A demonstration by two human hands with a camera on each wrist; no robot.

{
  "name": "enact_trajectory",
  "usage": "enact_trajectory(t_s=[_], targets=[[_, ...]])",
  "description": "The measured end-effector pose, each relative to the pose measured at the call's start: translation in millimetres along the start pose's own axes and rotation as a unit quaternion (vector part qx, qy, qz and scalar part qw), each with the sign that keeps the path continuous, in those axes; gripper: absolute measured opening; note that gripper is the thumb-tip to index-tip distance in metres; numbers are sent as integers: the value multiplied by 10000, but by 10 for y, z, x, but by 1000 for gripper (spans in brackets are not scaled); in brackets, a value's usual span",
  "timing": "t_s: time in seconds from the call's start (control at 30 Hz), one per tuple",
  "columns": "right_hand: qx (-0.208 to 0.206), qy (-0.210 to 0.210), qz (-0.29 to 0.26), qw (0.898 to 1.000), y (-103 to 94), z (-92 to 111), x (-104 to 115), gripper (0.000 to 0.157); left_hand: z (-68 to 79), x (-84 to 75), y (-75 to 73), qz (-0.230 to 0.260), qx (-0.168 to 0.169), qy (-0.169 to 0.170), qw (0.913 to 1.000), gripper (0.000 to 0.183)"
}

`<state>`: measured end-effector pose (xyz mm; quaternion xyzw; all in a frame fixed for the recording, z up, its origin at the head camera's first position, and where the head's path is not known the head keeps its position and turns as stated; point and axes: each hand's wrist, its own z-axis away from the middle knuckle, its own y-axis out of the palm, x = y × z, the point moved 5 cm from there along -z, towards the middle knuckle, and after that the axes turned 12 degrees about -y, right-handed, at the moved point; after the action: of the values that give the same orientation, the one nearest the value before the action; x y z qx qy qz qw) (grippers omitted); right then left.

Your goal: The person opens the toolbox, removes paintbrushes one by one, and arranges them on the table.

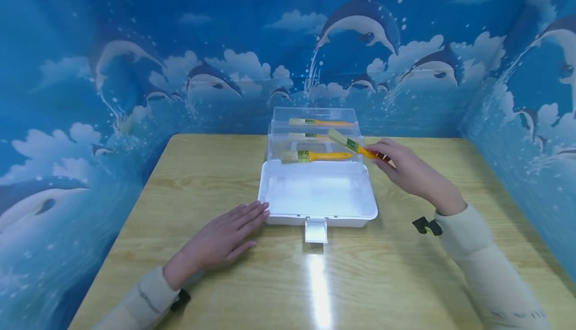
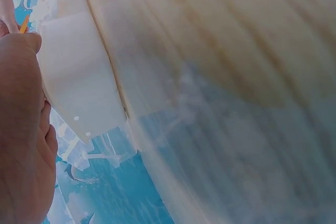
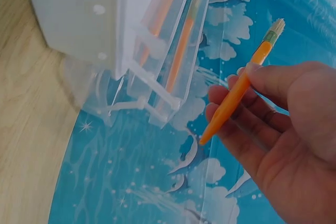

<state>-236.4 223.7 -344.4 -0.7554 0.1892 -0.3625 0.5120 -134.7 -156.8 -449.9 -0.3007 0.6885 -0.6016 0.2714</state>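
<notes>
My right hand [image 1: 400, 165] pinches a flat paintbrush [image 1: 352, 144] by its orange handle, its pale bristles pointing up and left over the box's tiers. In the right wrist view the thumb and fingers grip the orange handle [image 3: 228, 104], bristles upward. A white plastic box [image 1: 315, 190] stands with its lid raised and clear tiers folded out behind. Three more orange-handled brushes lie in the tiers, the nearest brush [image 1: 319, 156] being the widest. My left hand [image 1: 227, 235] lies with straight fingers, fingertips at the box's front left corner.
The box's front latch [image 1: 316, 230] hangs down over the wooden table [image 1: 202, 170]. A blue dolphin-print curtain [image 1: 252, 30] surrounds the table at the back and sides. Black clips [image 1: 426, 226] show near both sleeve cuffs.
</notes>
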Motion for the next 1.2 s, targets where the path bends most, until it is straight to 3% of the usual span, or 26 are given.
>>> enact_trajectory(t_s=[0.57,0.97,1.2], targets=[[-483,-28,37,9988,-76,246,-207,38,-6,9,33,-14,-189,33,9998,70],[-809,120,136,9966,-82,422,-388,36,-16,6,14,21,139,-75,9999,67],[-1123,-10,207,9935,-85,523,-444,36,-18,7,20,34,219,-95,9997,68]])
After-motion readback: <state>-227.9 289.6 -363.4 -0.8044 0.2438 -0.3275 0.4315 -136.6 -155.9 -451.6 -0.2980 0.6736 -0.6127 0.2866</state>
